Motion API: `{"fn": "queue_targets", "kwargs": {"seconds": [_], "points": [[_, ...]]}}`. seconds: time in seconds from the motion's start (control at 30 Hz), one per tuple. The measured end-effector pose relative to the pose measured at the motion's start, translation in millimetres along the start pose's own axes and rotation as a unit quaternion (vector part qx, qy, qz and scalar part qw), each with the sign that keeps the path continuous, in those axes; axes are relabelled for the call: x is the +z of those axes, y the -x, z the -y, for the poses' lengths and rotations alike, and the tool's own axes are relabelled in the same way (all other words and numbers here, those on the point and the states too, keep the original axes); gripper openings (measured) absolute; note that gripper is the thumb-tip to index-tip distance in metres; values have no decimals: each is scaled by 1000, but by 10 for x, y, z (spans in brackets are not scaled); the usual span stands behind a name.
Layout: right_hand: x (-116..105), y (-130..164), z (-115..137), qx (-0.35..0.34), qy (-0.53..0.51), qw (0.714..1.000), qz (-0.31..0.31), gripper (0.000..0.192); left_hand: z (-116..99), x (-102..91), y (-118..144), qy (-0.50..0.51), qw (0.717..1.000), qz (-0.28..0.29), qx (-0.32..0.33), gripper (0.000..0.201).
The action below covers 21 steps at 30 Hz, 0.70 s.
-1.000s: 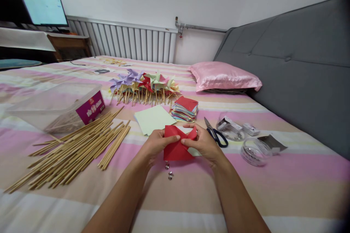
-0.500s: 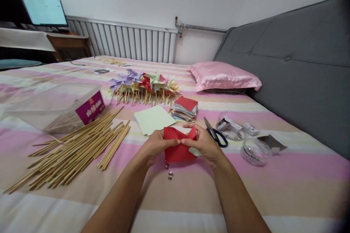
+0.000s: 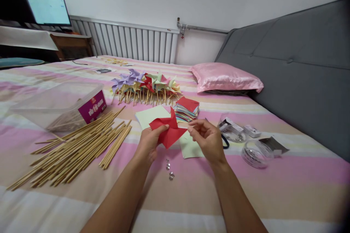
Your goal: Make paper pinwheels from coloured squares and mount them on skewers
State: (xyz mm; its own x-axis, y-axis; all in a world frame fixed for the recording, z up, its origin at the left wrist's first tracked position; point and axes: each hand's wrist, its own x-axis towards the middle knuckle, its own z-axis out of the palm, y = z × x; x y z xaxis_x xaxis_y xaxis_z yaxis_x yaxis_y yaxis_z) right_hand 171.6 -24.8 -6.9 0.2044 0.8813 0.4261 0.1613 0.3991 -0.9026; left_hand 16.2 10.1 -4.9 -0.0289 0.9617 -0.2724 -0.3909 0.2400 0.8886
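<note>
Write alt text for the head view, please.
The left hand holds a folded red paper above a striped bed; the right hand, fingers pinched, is just beside it. Sticks lie left, pinwheels behind, scissors right.

Single head view, forward-down over bed (image 3: pixel 191 196), hands close.

Pink pillow (image 3: pixel 225 77), scissors (image 3: pixel 224 141), skewers (image 3: pixel 73 149)

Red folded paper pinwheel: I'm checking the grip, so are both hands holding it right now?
No, only the left hand pinches the red folded paper pinwheel; the right hand is just beside it, apart.
</note>
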Motion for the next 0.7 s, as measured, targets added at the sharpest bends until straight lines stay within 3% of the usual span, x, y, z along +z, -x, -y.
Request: {"fn": "queue_targets", "kwargs": {"seconds": [0.13,0.2,0.7], "points": [[43,65,37,25,41,984,170,17,-31,2,-5,58,998,2,-25,23],[75,85,21,28,51,976,208,25,-39,3,-5,73,996,12,-41,19],[119,92,-56,30,8,984,175,15,-20,7,20,65,995,51,-51,19]]}}
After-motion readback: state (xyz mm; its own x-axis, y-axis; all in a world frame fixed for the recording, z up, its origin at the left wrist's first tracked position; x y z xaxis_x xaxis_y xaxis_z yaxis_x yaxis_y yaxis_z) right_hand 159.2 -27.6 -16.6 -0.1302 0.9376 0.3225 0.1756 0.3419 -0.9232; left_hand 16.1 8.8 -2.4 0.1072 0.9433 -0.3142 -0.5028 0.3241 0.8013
